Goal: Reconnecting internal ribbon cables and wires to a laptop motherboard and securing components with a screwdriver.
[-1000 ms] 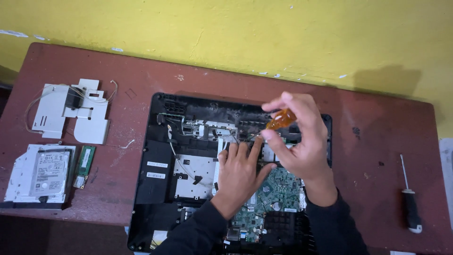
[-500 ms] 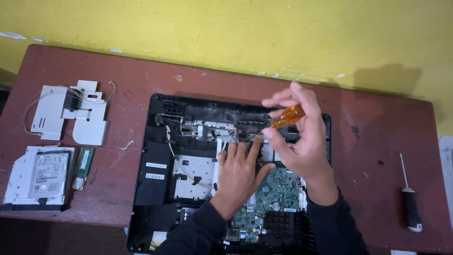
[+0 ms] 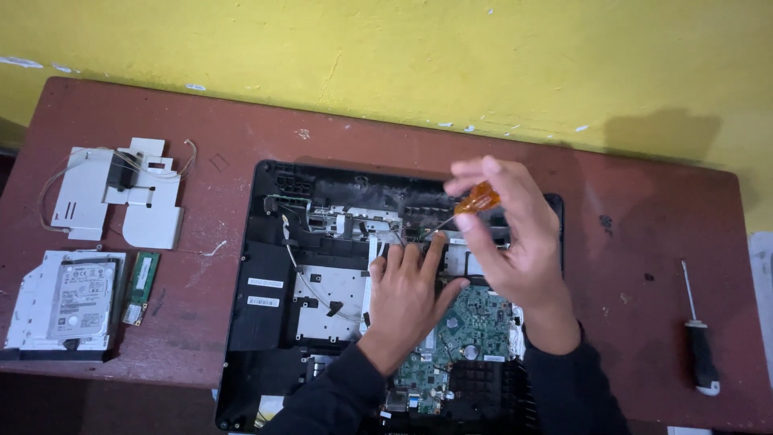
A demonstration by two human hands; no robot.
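Over the middle of the opened computer (image 3: 266, 322), the right hand (image 3: 515, 242) pinches a small screwdriver (image 3: 463, 207) by its orange handle, fingers closed around it. Its long axis runs on a slant, handle up and to the right, thin metal tip pointing down and left into the parts near the case's far edge. The left hand (image 3: 411, 290) lies flat and open just beside that tip, fingers spread on the metal plate, holding nothing. Under the wrists sits one green circuit board (image 3: 475, 322).

The black case fills the centre of the brown table (image 3: 644, 209), its near edge running out of view at the bottom. There's bare tabletop on both sides of it and a strip behind, up to the yellow wall (image 3: 403, 56).

Out to the right, well apart, one second screwdriver (image 3: 699, 338) with a black handle lies alone, shaft pointing away towards the wall. So that's two screwdrivers.

To the left: one white plastic cover (image 3: 113, 197) with loose wires, one silver hard drive (image 3: 76, 298) resting on a flat tray near the table's left edge, and one green memory stick (image 3: 141, 286) just beside it.
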